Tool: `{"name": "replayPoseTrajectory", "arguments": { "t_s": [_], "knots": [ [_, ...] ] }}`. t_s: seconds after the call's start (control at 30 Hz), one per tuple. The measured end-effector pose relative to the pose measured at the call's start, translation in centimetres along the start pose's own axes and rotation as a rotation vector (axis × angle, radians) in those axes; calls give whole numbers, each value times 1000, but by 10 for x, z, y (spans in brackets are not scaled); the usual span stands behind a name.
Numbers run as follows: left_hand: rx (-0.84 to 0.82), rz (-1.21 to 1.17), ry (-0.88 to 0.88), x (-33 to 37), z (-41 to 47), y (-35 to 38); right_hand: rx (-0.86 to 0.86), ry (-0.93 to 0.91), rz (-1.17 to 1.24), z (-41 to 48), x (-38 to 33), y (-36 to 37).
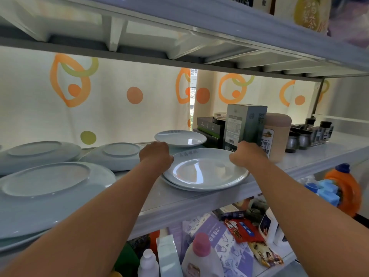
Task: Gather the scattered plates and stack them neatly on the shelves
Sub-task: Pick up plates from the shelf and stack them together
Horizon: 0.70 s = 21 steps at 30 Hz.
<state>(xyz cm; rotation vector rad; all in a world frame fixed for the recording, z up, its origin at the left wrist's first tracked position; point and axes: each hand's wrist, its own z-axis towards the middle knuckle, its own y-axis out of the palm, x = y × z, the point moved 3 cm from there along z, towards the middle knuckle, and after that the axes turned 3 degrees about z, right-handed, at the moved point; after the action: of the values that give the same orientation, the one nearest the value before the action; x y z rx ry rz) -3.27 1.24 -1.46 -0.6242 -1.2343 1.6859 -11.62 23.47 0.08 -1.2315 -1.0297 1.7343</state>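
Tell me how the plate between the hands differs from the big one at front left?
The held plate sits right way up on another plate; the left plate lies upside down, foot ring showing. Both hands grip the held plate's rim; nothing touches the left plate. Both are pale blue, glossy and round.

Face-up plates: I count three pale blue glazed ceramic plates right way up in the middle of the frame: a top plate [205, 168], the rim of an under plate [179, 186] showing beneath it, and a small back plate [180, 138].
Upturned plates: I count three at left, a near plate [50, 194], a far-left plate [38, 154] and a centre-left plate [117, 154]; one more edge shows under the near one.
Hands: two, my left hand [156, 156] and my right hand [246, 154].
Spice jars: a dark cluster of spice jars [311, 134] at right, too crowded for me to count.
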Motion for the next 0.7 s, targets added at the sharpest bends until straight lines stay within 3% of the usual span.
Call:
{"name": "replayPoseTrajectory", "arguments": {
  "t_s": [0.33,0.7],
  "knots": [
    [111,-8,116,9,-19,-18,-105,126,327,-11,7,-6],
    [412,-194,18,-16,-33,-50,15,193,691,-17,-11,-17]
  ]
}}
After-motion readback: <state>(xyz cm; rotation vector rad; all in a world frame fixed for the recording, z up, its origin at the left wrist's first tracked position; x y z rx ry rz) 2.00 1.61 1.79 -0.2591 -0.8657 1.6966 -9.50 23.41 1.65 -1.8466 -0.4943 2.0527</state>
